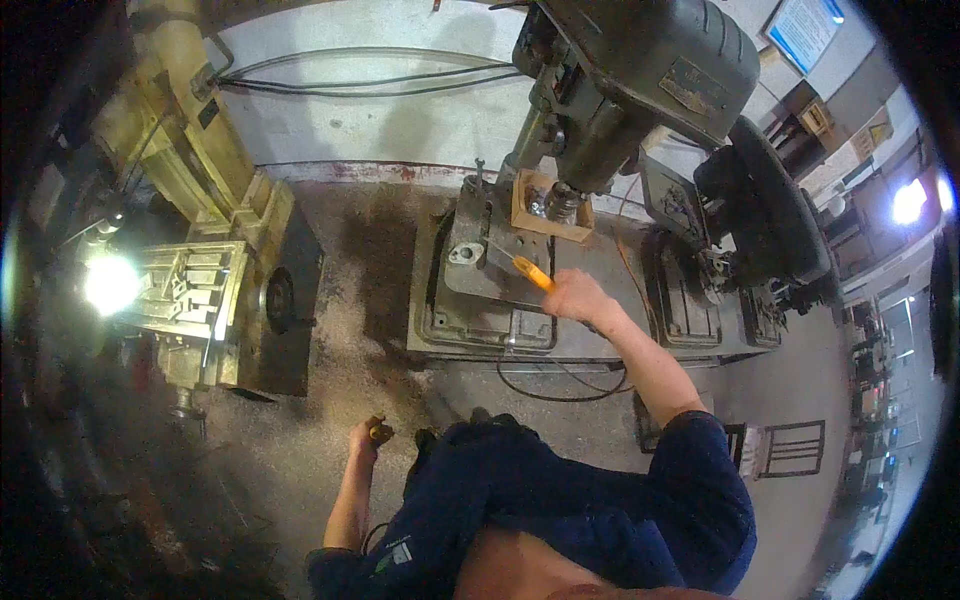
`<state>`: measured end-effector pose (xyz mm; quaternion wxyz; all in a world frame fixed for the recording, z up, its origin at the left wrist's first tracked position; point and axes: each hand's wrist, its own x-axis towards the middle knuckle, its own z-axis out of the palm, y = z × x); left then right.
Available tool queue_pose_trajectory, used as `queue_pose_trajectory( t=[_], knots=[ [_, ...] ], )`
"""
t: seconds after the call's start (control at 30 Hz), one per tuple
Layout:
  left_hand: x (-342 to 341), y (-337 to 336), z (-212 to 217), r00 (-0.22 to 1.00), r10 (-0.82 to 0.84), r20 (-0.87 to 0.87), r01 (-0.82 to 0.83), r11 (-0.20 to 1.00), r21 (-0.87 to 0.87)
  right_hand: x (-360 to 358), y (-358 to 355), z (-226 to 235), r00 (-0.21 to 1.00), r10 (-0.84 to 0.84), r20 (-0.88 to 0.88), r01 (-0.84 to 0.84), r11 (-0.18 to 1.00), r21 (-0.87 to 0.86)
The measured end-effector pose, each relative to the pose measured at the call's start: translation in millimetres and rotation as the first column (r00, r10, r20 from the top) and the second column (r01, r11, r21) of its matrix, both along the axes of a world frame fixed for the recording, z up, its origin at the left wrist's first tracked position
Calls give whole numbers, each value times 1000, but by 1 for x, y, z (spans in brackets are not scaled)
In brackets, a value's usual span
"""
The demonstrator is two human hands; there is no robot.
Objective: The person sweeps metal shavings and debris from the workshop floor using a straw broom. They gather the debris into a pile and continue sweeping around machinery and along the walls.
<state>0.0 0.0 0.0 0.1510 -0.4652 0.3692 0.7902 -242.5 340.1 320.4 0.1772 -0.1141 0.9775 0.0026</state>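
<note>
My right hand (580,296) is closed round the yellow handle of a tool (533,272) with a thin straight shaft. The shaft points left over the drill press table (500,283), toward a small pale metal flange with holes (465,254). A gap shows between the shaft and the flange. Down at my left side, clear of the bench, my left hand (369,438) has its fingers curled round something small and yellowish that I cannot make out. Above the table hangs the dark green drill press head (640,75), its spindle (566,200) pointing down.
Behind the flange stands a cardboard box (577,230) with small metal pieces. A second drill press (760,200) is on the right of the bench. At left is a yellowish machine (195,290) with a bright lamp (112,284). A dark hose (560,397) loops below the bench edge.
</note>
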Motion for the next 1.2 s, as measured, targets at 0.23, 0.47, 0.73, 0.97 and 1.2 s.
queue_pose_trajectory(
  t=[0.23, 0.47, 0.73, 0.97, 1.2],
  knots=[
    [-20, -4, 31, 997, -45, -60, 41, 997, -62, -18, -3, -24, 835, 521, -177, -523, 851, 39],
    [-37, 14, 83, 972, -104, -212, 82, 990, -113, 40, 41, 11, 979, -59, 193, 133, 909, -395],
    [-34, 109, 143, 839, -485, -246, 345, 825, -449, 79, 128, -18, 991, -81, 108, 111, 942, -316],
    [-45, 240, 161, 558, -817, -146, 551, 497, -671, 76, 210, -47, 953, -70, 296, 219, 834, -507],
    [-112, 377, 137, 207, -924, -321, 549, 382, -743, 103, 318, -63, 946, -145, 291, 307, 694, -651]
  ],
)
